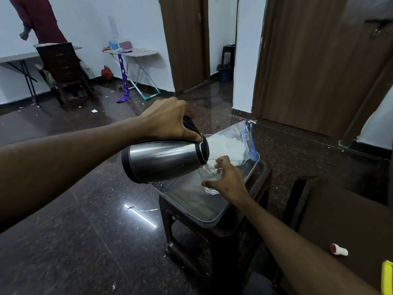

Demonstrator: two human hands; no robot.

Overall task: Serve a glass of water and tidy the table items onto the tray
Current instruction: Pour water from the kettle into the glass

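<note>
My left hand [168, 120] grips the black handle of a steel kettle [161, 159], tipped almost flat with its spout over a clear glass [209, 177]. Water is in the glass. My right hand [225, 179] wraps around the glass, which stands on a clear plastic tray [191, 199]. The tray rests on a small dark stool [212, 231]. A clear zip bag [231, 143] with white contents lies at the tray's far end.
A brown table [344, 220] at the right holds a small white and red item [338, 250] and a yellow object [387, 277]. Dark polished floor surrounds the stool. A person stands far left by a chair [63, 71]; an ironing board [134, 53] is behind.
</note>
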